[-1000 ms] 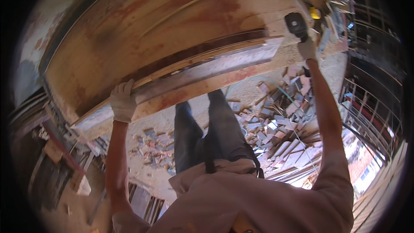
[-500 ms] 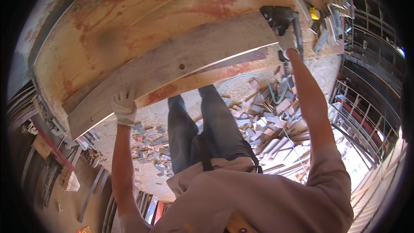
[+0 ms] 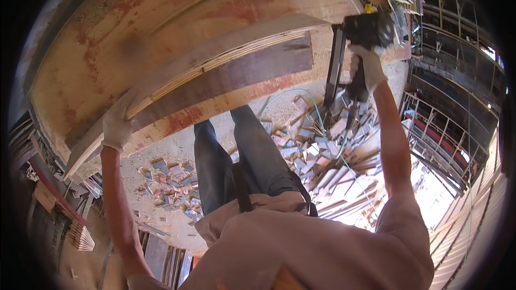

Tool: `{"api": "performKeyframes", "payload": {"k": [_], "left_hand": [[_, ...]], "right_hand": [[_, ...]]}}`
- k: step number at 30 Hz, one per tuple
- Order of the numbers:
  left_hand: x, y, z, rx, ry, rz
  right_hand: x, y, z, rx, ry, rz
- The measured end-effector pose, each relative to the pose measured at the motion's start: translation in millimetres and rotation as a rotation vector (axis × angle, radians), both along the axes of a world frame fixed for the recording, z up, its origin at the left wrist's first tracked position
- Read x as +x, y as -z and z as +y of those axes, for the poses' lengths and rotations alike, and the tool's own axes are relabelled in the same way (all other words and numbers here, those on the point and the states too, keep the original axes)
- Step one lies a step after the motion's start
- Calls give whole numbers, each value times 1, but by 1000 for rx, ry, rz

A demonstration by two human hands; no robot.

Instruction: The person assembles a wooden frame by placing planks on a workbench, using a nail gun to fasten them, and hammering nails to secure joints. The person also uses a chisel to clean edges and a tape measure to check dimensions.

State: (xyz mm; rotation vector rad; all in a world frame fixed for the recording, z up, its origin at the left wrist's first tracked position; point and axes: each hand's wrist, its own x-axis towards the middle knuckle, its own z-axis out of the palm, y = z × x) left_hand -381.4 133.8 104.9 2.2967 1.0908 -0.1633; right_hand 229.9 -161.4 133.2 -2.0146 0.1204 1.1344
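Note:
My right hand (image 3: 367, 67), in a white glove, is wrapped around the handle of a black nail gun (image 3: 367, 29). The gun is lifted past the right end of a long grey-brown wooden board (image 3: 215, 43), with its long magazine pointing down towards me. At the board's left end, my gloved left hand (image 3: 117, 129) grips it, the fingers partly hidden behind it. The board is tilted, and its pale layered edge faces me. A second, darker board (image 3: 258, 65) lies below it on the wooden worktable (image 3: 70, 86).
A thin green hose (image 3: 293, 90) loops down from the gun's area to the floor. Wood offcuts (image 3: 301, 145) lie scattered around my legs. Tools and a yellow item (image 3: 369, 8) sit at the table's far right. Metal racks (image 3: 441, 123) stand on the right.
The nail gun has come up off the board's right end and turned in my right hand. My left hand has slid left, and the board has tilted, showing its edge and more of the lower board.

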Motion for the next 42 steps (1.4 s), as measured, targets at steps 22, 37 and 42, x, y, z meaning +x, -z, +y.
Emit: {"api": "performKeyframes", "payload": {"k": [22, 37, 42], "left_hand": [[71, 88, -132, 197, -415, 357], [98, 80, -122, 142, -553, 481], [100, 80, -122, 175, -550, 465]], "right_hand": [[-246, -12, -40, 46, -236, 317], [-254, 38, -53, -77, -788, -111], [-255, 18, -39, 100, -700, -46]]}}
